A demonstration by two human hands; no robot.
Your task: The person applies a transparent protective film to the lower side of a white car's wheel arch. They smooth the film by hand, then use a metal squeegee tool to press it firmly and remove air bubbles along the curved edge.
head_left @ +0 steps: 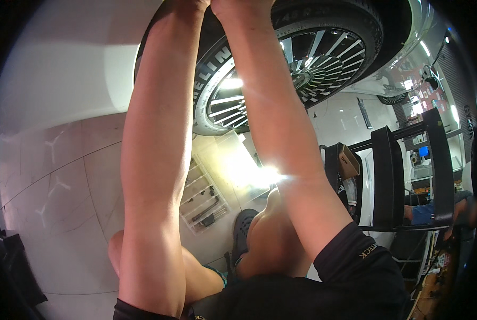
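Reaching forward, bare arms (156, 160) pass over a shoe (241, 229) and an open case (197, 231). Beyond stands the wheel (324, 69), beside white bodywork (62, 80). Near its tyre (313, 15), left hand (200, 2) and right hand (241, 4) are close together, mostly out of frame; their grip cannot be told.

L arm (157, 138) reaching fwd abt straight up the view, R arm (275, 114) angled in from lower R, L wrist (186, 9) & R wrist (244, 9) p close up top, hands cut off at the edge, can't see grip tbh
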